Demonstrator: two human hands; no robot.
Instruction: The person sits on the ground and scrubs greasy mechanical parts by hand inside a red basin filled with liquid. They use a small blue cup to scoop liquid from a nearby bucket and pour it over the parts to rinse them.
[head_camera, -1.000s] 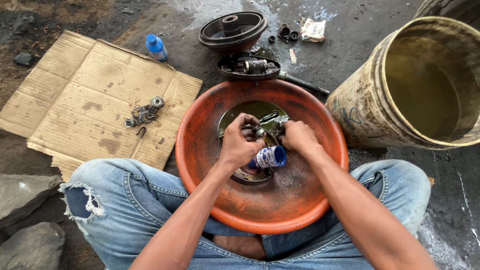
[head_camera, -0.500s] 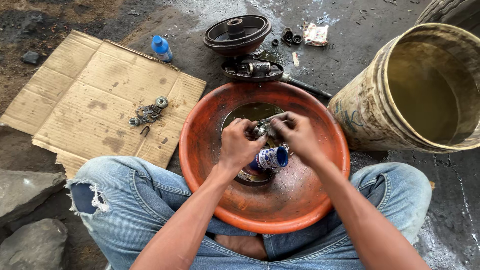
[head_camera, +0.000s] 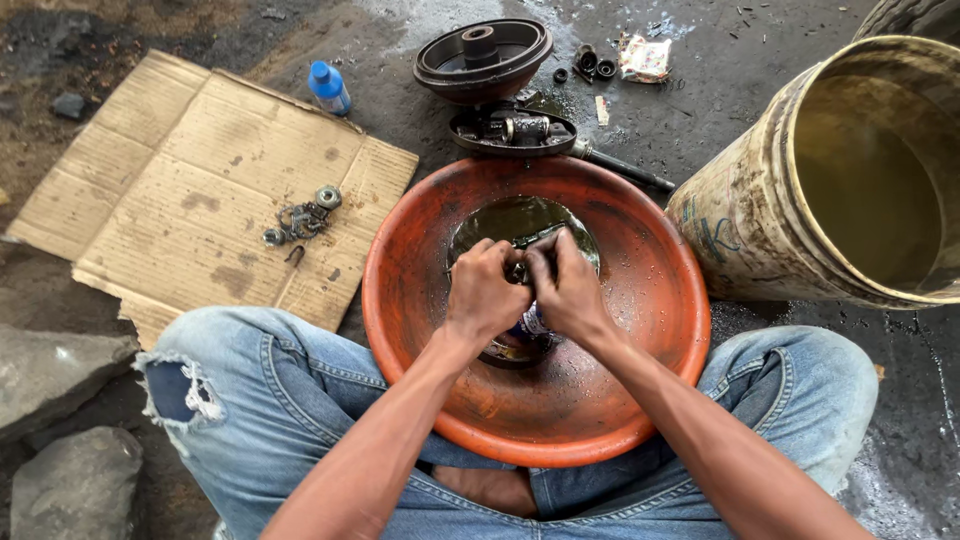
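Metal part (head_camera: 527, 270) in the orange basin (head_camera: 660, 330) is now nearly hidden, since your left hand (head_camera: 485, 295) and right hand (head_camera: 570, 290) have closed in from either side and clench it together (the blue-and-silver piece (head_camera: 530, 322) just peeks out below your knuckles), over the dark liquid.

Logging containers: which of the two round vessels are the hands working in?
The orange basin between the knees; left hand and right hand are inside it. The tan bucket stands untouched at right.
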